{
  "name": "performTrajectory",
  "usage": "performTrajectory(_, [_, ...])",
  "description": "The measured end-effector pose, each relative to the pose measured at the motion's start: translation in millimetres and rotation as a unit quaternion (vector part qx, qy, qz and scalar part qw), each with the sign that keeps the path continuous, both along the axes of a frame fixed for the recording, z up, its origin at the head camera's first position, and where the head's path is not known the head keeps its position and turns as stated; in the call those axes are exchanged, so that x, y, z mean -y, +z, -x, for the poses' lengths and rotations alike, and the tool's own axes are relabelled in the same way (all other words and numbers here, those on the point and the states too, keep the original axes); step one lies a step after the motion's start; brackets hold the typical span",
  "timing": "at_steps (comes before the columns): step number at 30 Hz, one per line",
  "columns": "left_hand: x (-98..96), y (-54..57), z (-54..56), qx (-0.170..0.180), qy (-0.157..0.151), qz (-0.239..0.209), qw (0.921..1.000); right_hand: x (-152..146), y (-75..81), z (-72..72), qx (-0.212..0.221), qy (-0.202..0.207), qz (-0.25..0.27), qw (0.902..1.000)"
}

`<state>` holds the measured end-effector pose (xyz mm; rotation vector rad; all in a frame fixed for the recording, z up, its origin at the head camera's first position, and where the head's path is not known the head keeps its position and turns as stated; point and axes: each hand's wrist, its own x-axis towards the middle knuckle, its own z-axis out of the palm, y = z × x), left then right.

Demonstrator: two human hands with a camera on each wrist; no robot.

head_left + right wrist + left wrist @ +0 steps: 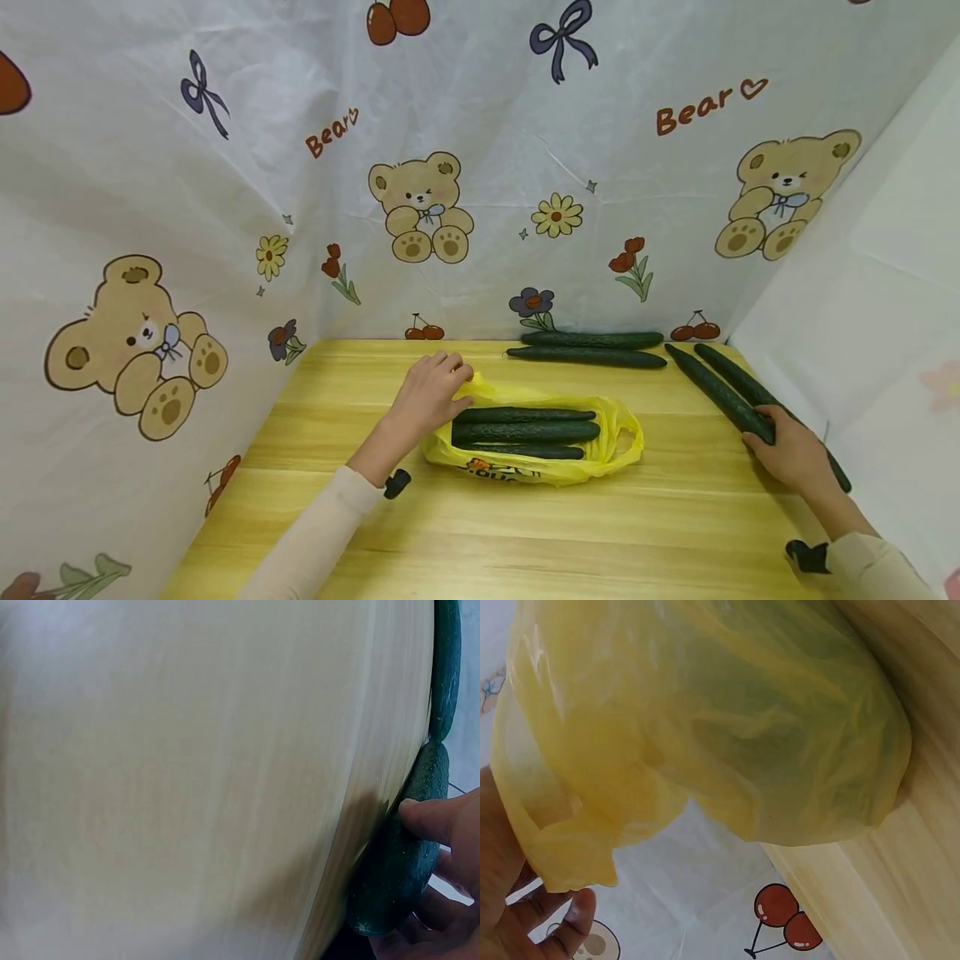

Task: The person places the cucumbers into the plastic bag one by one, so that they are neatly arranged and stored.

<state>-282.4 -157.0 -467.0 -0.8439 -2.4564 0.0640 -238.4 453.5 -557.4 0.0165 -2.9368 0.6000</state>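
Note:
A yellow plastic bag (577,473) lies on the table with its mouth spread, showing several cucumbers (528,431) inside. My left hand (427,392) holds up the bag's left end; in the left wrist view, the fingers (574,926) are at the strip of the bag's handle (581,859). Over at the right, my right hand (787,454) grips the near end of a dark green cucumber (716,390). In the right wrist view the thumb (431,816) presses on top of this cucumber (394,874), with fingers underneath.
Another cucumber (738,375) lies just right of the held one, beside the white side wall (862,350). Two more cucumbers (588,358) lie along the back edge by the printed backdrop (495,275). Wooden tabletop (525,533) shows in front of the bag.

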Motion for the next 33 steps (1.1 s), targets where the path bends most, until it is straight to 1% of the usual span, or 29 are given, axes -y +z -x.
performTrajectory(2, [-0.4, -0.3, -0.7, 0.015, 0.007, 0.027, 0.9995, 1, -0.2, -1.6, 0.0, -0.001, 0.002, 1.0])
performTrajectory(3, [-0.6, -0.6, -0.8, 0.016, 0.01, 0.039, 0.9991, 1, -0.5, -2.3, -0.001, -0.002, 0.003, 1.0])
performTrajectory(6, [0.0, -1.3, 1.3, -0.006, 0.014, 0.062, 0.998, 2, 1.1, -2.2, -0.006, -0.003, 0.004, 1.0])
performTrajectory(9, [0.3, -2.4, 3.5, -0.028, 0.016, 0.07, 0.997, 2, 0.7, -2.4, -0.006, -0.004, 0.004, 1.0])
performTrajectory(11, [0.7, -3.4, 4.8, -0.032, 0.016, 0.071, 0.9968, 2, -0.6, -2.3, -0.003, -0.004, 0.003, 1.0])
performTrajectory(13, [1.2, -4.2, 5.7, -0.027, 0.015, 0.068, 0.9972, 1, -1.6, -2.0, 0.001, -0.004, 0.004, 1.0])
performTrajectory(15, [1.7, -5.3, 7.4, -0.021, 0.014, 0.056, 0.9981, 0, -2.2, -1.5, 0.006, -0.005, 0.006, 1.0])
performTrajectory(18, [1.3, -2.2, 8.9, -0.01, 0.01, 0.025, 0.9996, -1, -2.8, -1.0, 0.013, -0.006, 0.009, 0.9999])
performTrajectory(21, [1.0, 4.2, 10.1, 0.0, 0.003, -0.014, 0.9999, 0, -2.7, -0.2, 0.016, -0.008, 0.014, 0.9997])
performTrajectory(24, [0.0, 12.1, 11.1, 0.009, 0.0, -0.044, 0.999, 2, -0.6, -0.4, 0.014, -0.012, 0.018, 0.9997])
performTrajectory(28, [-2.9, 19.9, 11.5, 0.021, -0.001, -0.076, 0.9969, 3, 6.1, -3.3, 0.017, -0.014, 0.028, 0.9994])
performTrajectory(33, [-4.9, 24.9, 12.7, 0.014, -0.01, -0.101, 0.9948, 2, 15.6, -5.3, 0.019, -0.021, 0.033, 0.9991])
